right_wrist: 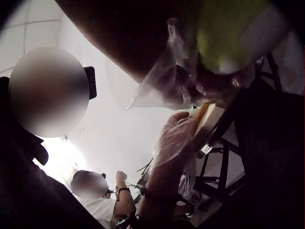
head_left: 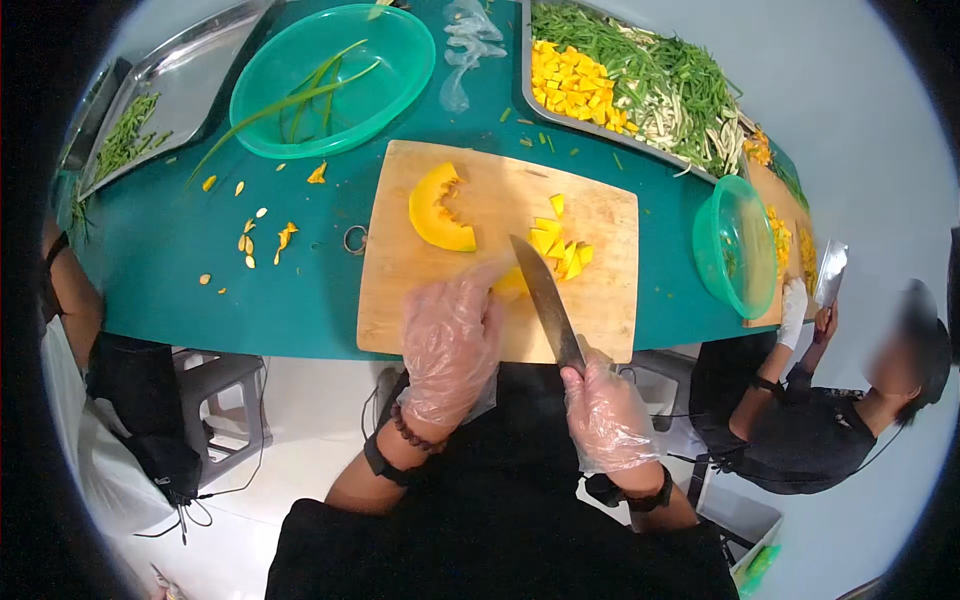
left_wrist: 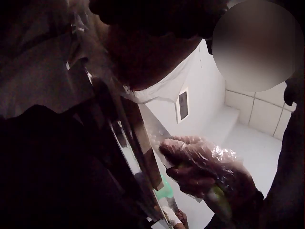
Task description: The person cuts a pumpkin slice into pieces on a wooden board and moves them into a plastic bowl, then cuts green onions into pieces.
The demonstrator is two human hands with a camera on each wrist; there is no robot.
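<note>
On the wooden cutting board (head_left: 500,185), my right hand (head_left: 612,412), in a clear plastic glove, grips a knife (head_left: 548,305) by its handle. The blade slants up and left, its edge beside a small pumpkin piece (head_left: 511,284). My left hand (head_left: 452,345), gloved too, holds that piece with bent fingers, which partly hide it. Farther back on the board lies a curved pumpkin wedge (head_left: 432,212) with a ragged inner side. Cut pumpkin chunks (head_left: 560,248) are scattered right of the blade. In the right wrist view the left hand (right_wrist: 172,143) reaches to the board's edge.
A green basin (head_left: 335,140) with long stalks and a tray (head_left: 190,65) of cut greens stand at left. A large tray (head_left: 560,118) of cut vegetables is at back right, near a green basket (head_left: 735,250). Pumpkin seeds (head_left: 248,242) lie loose. Another person (head_left: 800,440) holds a cleaver (head_left: 831,272) at right.
</note>
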